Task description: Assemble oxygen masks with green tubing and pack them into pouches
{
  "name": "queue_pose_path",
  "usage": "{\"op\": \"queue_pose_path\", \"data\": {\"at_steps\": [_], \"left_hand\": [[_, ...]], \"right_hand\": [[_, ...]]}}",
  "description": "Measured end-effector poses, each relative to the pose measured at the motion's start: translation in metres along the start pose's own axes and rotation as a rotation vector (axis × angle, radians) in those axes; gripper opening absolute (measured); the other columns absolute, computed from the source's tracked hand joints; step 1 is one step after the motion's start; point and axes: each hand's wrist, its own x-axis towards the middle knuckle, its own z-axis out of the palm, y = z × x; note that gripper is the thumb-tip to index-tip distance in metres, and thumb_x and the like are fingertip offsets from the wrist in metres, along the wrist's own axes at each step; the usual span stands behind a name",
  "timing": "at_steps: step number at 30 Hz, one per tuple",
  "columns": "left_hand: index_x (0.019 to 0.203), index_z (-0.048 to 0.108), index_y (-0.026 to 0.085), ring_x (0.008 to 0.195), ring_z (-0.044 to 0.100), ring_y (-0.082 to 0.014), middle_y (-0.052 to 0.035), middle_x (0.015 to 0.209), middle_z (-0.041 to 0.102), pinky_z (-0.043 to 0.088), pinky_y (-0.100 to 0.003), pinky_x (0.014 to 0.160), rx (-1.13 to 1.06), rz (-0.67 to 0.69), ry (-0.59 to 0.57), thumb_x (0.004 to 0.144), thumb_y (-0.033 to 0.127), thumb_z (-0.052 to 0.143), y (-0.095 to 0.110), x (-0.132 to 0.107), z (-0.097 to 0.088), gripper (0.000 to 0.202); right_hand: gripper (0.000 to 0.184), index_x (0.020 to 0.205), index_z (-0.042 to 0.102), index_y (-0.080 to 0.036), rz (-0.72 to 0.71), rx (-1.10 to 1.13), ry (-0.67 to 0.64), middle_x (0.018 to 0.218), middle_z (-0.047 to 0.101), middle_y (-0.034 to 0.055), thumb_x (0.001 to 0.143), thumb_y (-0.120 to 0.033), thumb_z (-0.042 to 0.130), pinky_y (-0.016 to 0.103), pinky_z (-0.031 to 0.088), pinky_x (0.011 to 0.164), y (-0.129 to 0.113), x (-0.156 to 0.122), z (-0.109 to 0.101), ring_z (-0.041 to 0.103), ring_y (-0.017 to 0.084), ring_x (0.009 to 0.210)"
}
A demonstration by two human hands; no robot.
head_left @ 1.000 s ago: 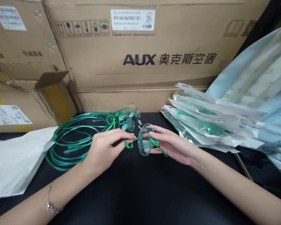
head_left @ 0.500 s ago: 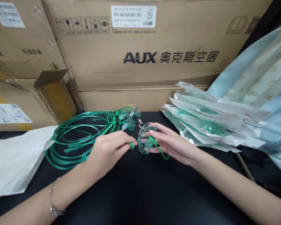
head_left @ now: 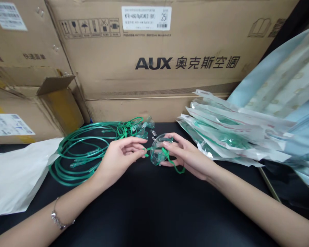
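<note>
So, my right hand [head_left: 189, 155] grips the clear mask [head_left: 156, 157] above the dark surface [head_left: 164, 209], and my left hand [head_left: 121, 156] pinches the green strap [head_left: 166, 152]; I'd draw it straight, without twisting, gripping lightly so the mask isn't squashed.

A big AUX carton [head_left: 195, 41] stands at the back, a white label [head_left: 146, 20] on its upper face. A second carton [head_left: 12, 44] adjoins it at left, with a smaller box [head_left: 45, 118] below, one flap [head_left: 55, 84] raised. Blue cloth [head_left: 247, 82] drapes at right
</note>
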Motion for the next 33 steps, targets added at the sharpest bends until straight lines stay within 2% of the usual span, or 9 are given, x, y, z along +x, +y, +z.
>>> {"op": "queue_pose_path", "data": {"at_steps": [2,5,7,12,19,22,26,29,33], "left_hand": [[0.087,0.063,0.015,0.059,0.063,-0.0115,0.0007,0.066,0.067,0.048,-0.018,0.054,-0.03,-0.055,0.022,0.065,0.021,0.069,0.001,-0.001,0.001,0.023],[0.071,0.065,0.015,0.055,0.061,-0.0117,-0.0001,0.061,0.066,0.047,-0.019,0.052,0.098,-0.044,0.051,0.065,0.025,0.068,0.003,-0.003,0.003,0.012],[0.067,0.066,0.016,0.055,0.059,-0.0118,-0.0005,0.06,0.066,0.045,-0.02,0.051,0.252,0.031,0.071,0.068,0.025,0.065,0.002,-0.005,0.004,0.01],[0.064,0.062,0.016,0.052,0.052,-0.0087,0.0012,0.059,0.06,0.039,-0.018,0.047,0.508,0.358,0.114,0.071,0.013,0.058,-0.003,-0.007,0.007,0.009],[0.062,0.057,0.015,0.051,0.046,-0.0063,0.003,0.058,0.054,0.037,-0.016,0.047,0.616,0.487,0.099,0.069,0.004,0.055,-0.005,-0.007,0.011,0.013],[0.063,0.055,0.014,0.056,0.048,-0.0069,0.0011,0.064,0.055,0.04,-0.017,0.052,0.661,0.596,0.08,0.071,0.002,0.052,-0.008,-0.008,0.01,0.015],[0.07,0.056,0.013,0.067,0.054,-0.0104,-0.0029,0.073,0.058,0.046,-0.021,0.062,0.772,0.752,0.005,0.079,0.005,0.048,-0.011,-0.009,0.008,0.015],[0.077,0.06,0.013,0.072,0.057,-0.0115,-0.0047,0.079,0.061,0.048,-0.022,0.067,0.797,0.779,-0.029,0.082,0.009,0.048,-0.008,-0.011,0.006,0.014],[0.081,0.065,0.014,0.059,0.057,-0.0078,-0.0032,0.078,0.065,0.047,-0.017,0.054,0.674,0.682,-0.008,0.079,0.011,0.055,-0.002,-0.011,0.006,0.011]], "right_hand": [[0.033,0.095,0.045,-0.024,-0.024,-0.054,0.036,0.09,0.059,-0.0007,0.073,-0.038,0.064,0.036,0.055,0.07,0.001,0.001,0.0,0.06,0.013,0.081],[0.034,0.094,0.045,-0.023,-0.038,-0.119,0.064,0.084,0.058,-0.0013,0.072,-0.04,0.064,0.036,0.057,0.064,0.002,0.001,0.001,0.06,0.013,0.075],[0.034,0.092,0.044,-0.022,-0.041,-0.154,0.059,0.081,0.058,-0.0008,0.072,-0.041,0.064,0.033,0.057,0.059,0.001,0.001,0.001,0.06,0.014,0.072],[0.03,0.089,0.043,-0.021,-0.039,-0.216,0.031,0.081,0.058,0.0002,0.074,-0.04,0.061,0.026,0.056,0.05,-0.001,0.0,0.005,0.06,0.012,0.067],[0.028,0.092,0.045,-0.021,-0.052,-0.238,0.019,0.079,0.057,-0.0015,0.075,-0.036,0.061,0.019,0.054,0.046,0.0,0.0,0.007,0.059,0.009,0.061],[0.03,0.099,0.049,-0.02,-0.077,-0.295,-0.005,0.078,0.056,-0.0012,0.076,-0.037,0.06,0.019,0.053,0.044,0.003,0.001,0.007,0.058,0.008,0.057],[0.031,0.098,0.054,-0.019,-0.116,-0.318,-0.027,0.073,0.056,-0.0014,0.075,-0.038,0.06,0.018,0.053,0.044,0.005,0.0,0.007,0.056,0.008,0.055],[0.031,0.098,0.054,-0.019,-0.124,-0.313,-0.036,0.07,0.055,-0.0019,0.074,-0.037,0.062,0.017,0.052,0.043,0.006,0.0,0.008,0.054,0.007,0.055],[0.03,0.098,0.054,-0.019,-0.135,-0.325,-0.036,0.07,0.054,-0.0022,0.075,-0.036,0.061,0.016,0.051,0.042,0.005,0.0,0.007,0.052,0.006,0.052]]}}
